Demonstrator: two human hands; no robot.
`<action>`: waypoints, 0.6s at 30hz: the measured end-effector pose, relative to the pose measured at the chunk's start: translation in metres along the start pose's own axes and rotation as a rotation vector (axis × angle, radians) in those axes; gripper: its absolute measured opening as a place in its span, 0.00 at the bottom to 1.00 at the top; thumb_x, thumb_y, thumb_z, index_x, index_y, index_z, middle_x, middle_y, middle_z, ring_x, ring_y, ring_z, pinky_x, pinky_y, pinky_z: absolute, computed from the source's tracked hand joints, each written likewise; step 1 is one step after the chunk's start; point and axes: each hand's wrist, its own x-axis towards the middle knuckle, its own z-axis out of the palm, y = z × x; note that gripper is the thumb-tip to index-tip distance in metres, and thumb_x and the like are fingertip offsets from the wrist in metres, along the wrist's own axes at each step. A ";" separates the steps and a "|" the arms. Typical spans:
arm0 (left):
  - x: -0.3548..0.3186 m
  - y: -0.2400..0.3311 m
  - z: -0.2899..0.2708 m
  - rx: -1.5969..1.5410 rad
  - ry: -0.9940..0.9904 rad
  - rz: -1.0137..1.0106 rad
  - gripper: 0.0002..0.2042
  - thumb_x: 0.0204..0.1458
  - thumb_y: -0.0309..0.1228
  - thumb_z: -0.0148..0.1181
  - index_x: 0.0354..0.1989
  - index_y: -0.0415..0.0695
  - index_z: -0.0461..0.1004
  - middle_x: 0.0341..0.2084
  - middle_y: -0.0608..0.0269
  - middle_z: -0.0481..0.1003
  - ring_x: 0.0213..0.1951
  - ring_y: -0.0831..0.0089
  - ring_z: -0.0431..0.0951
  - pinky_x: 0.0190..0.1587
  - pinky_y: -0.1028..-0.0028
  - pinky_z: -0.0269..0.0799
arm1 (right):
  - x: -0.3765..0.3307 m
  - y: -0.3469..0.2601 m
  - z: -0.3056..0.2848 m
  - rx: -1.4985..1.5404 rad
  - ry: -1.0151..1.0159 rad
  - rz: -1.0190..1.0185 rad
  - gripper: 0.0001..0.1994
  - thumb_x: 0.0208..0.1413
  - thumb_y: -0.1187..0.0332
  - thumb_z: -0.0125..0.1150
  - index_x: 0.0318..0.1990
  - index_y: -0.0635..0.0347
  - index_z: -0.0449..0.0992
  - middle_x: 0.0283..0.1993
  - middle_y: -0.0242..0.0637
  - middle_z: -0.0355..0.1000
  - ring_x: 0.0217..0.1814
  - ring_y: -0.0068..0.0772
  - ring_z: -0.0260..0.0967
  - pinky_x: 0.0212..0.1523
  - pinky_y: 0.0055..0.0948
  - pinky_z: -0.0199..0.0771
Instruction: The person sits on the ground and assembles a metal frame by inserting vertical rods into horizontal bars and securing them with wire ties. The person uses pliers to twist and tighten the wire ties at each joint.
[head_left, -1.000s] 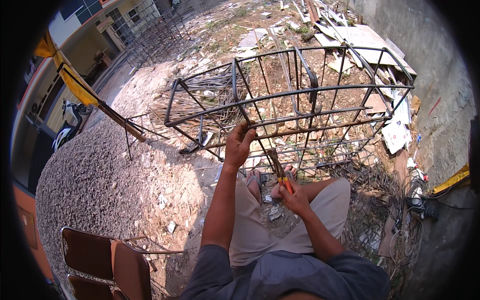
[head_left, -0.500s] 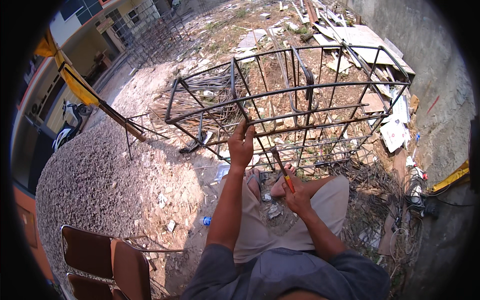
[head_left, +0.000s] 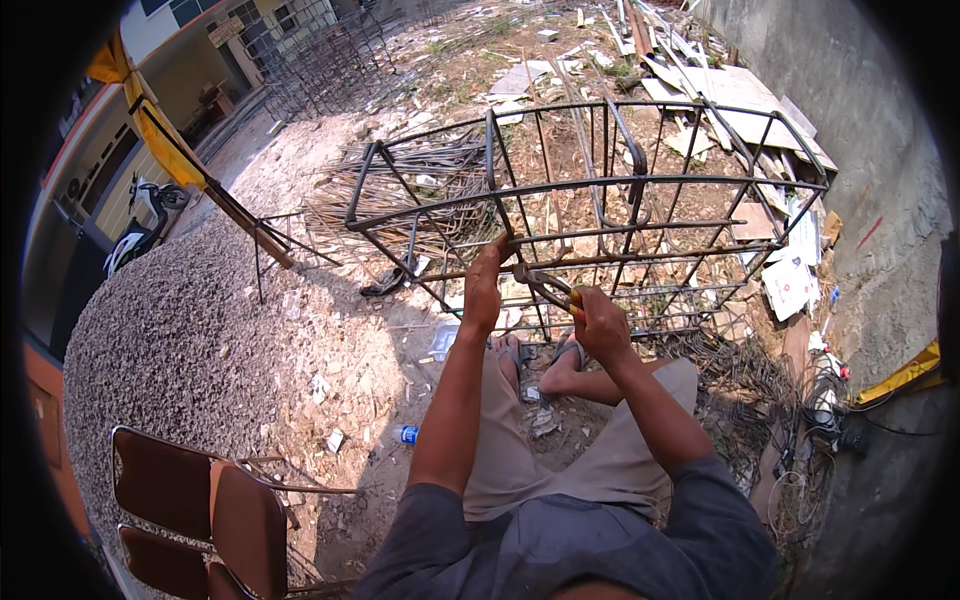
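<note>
A long cage of dark steel rebar [head_left: 590,182] stands in front of me, its bars joined by bent stirrups. My left hand [head_left: 484,292] grips the near side of the cage, fingers up around a bar beside a stirrup. In my right hand [head_left: 601,322] is a pair of pincers [head_left: 545,285] with orange-yellow handles. Their handles are spread somewhat, and the head is at the near lower bar, just right of my left fingers. Whether the jaws bite on a tie wire is too small to tell.
Loose rods [head_left: 400,195] lie behind the cage's left end. A gravel heap [head_left: 165,330] and brown chairs [head_left: 245,525] are on my left. Boards [head_left: 745,110] lie along the concrete wall [head_left: 870,170] at right. Tangled wire [head_left: 735,365] sits near my right knee.
My right hand has raised the pincers toward the cage, bringing their head to the bar beside my left hand. The handles have spread apart. My left hand keeps its hold.
</note>
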 end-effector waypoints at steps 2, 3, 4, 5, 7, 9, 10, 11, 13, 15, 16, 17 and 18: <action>0.002 0.003 -0.002 -0.005 0.011 -0.031 0.25 0.73 0.40 0.37 0.67 0.31 0.64 0.61 0.48 0.72 0.63 0.62 0.71 0.70 0.64 0.60 | 0.006 0.005 0.014 -0.044 0.017 0.074 0.07 0.63 0.69 0.58 0.45 0.59 0.72 0.36 0.46 0.74 0.35 0.51 0.76 0.32 0.47 0.77; 0.002 0.003 -0.001 -0.009 0.016 -0.046 0.25 0.73 0.39 0.36 0.67 0.32 0.64 0.61 0.49 0.72 0.63 0.62 0.71 0.71 0.64 0.59 | -0.001 0.006 0.014 -0.037 0.020 0.047 0.07 0.63 0.69 0.58 0.45 0.59 0.72 0.36 0.46 0.74 0.35 0.52 0.76 0.33 0.47 0.76; -0.007 0.004 -0.002 0.004 0.030 -0.110 0.25 0.73 0.39 0.37 0.67 0.31 0.64 0.60 0.49 0.72 0.63 0.62 0.71 0.71 0.64 0.60 | -0.008 0.000 0.011 -0.024 0.018 0.016 0.07 0.63 0.69 0.58 0.45 0.59 0.72 0.36 0.46 0.74 0.35 0.52 0.76 0.33 0.46 0.76; -0.007 0.005 -0.003 -0.009 0.011 -0.090 0.25 0.73 0.40 0.38 0.67 0.31 0.64 0.60 0.49 0.73 0.63 0.63 0.71 0.70 0.64 0.60 | -0.010 -0.004 0.009 -0.011 0.016 -0.015 0.07 0.63 0.69 0.58 0.45 0.59 0.72 0.36 0.45 0.74 0.35 0.52 0.76 0.33 0.46 0.76; -0.004 0.005 -0.004 0.015 0.012 -0.049 0.25 0.73 0.40 0.38 0.67 0.31 0.64 0.59 0.49 0.73 0.63 0.63 0.71 0.70 0.65 0.60 | -0.002 -0.001 0.011 0.039 0.043 -0.068 0.08 0.62 0.69 0.58 0.46 0.60 0.72 0.36 0.46 0.74 0.35 0.53 0.76 0.34 0.47 0.76; -0.002 0.007 -0.002 -0.005 -0.004 -0.058 0.25 0.73 0.40 0.40 0.67 0.31 0.64 0.58 0.48 0.74 0.63 0.63 0.72 0.70 0.66 0.60 | 0.000 0.001 0.019 0.022 0.003 0.041 0.08 0.61 0.70 0.58 0.46 0.59 0.72 0.36 0.46 0.74 0.36 0.53 0.76 0.34 0.47 0.76; 0.001 0.008 -0.002 0.019 0.018 -0.053 0.25 0.73 0.41 0.40 0.67 0.31 0.64 0.59 0.48 0.74 0.62 0.63 0.72 0.70 0.65 0.61 | 0.007 0.004 0.025 -0.032 -0.061 0.203 0.08 0.61 0.70 0.59 0.46 0.59 0.72 0.36 0.45 0.74 0.36 0.53 0.76 0.35 0.48 0.76; 0.004 0.008 -0.002 0.043 0.041 -0.048 0.25 0.73 0.41 0.40 0.67 0.31 0.64 0.59 0.48 0.74 0.62 0.63 0.72 0.69 0.65 0.61 | 0.004 0.003 0.024 -0.013 -0.034 0.149 0.08 0.61 0.69 0.58 0.46 0.58 0.72 0.36 0.45 0.75 0.36 0.53 0.76 0.35 0.48 0.76; -0.005 0.002 -0.004 0.031 0.038 -0.087 0.25 0.73 0.41 0.39 0.67 0.30 0.64 0.59 0.49 0.73 0.63 0.63 0.72 0.70 0.65 0.61 | -0.007 -0.003 0.019 0.028 0.014 0.042 0.07 0.62 0.69 0.58 0.46 0.58 0.72 0.36 0.45 0.75 0.36 0.53 0.76 0.34 0.48 0.76; -0.003 0.003 -0.004 0.053 0.028 -0.056 0.25 0.73 0.40 0.38 0.67 0.30 0.63 0.62 0.48 0.71 0.64 0.63 0.70 0.71 0.65 0.58 | 0.004 -0.004 0.018 0.058 0.007 0.025 0.07 0.62 0.69 0.58 0.46 0.58 0.73 0.36 0.44 0.75 0.35 0.52 0.77 0.34 0.48 0.77; -0.002 0.003 -0.003 0.015 0.047 -0.053 0.25 0.73 0.40 0.41 0.66 0.31 0.66 0.60 0.51 0.73 0.63 0.65 0.71 0.69 0.67 0.60 | 0.005 -0.006 0.022 0.025 -0.025 0.108 0.08 0.61 0.69 0.58 0.45 0.58 0.73 0.36 0.44 0.75 0.35 0.52 0.77 0.34 0.47 0.77; -0.002 0.003 -0.001 -0.024 0.066 -0.050 0.24 0.72 0.40 0.43 0.66 0.33 0.68 0.59 0.54 0.74 0.61 0.68 0.73 0.67 0.69 0.61 | 0.006 -0.005 0.025 -0.006 -0.057 0.191 0.08 0.60 0.69 0.59 0.45 0.58 0.73 0.36 0.43 0.75 0.35 0.52 0.77 0.34 0.47 0.77; -0.002 0.003 0.001 -0.019 0.071 -0.066 0.24 0.72 0.40 0.43 0.66 0.33 0.68 0.59 0.54 0.74 0.61 0.68 0.72 0.67 0.69 0.61 | 0.005 0.005 0.028 -0.026 -0.032 0.126 0.08 0.60 0.69 0.59 0.45 0.58 0.73 0.36 0.43 0.76 0.35 0.51 0.77 0.34 0.47 0.78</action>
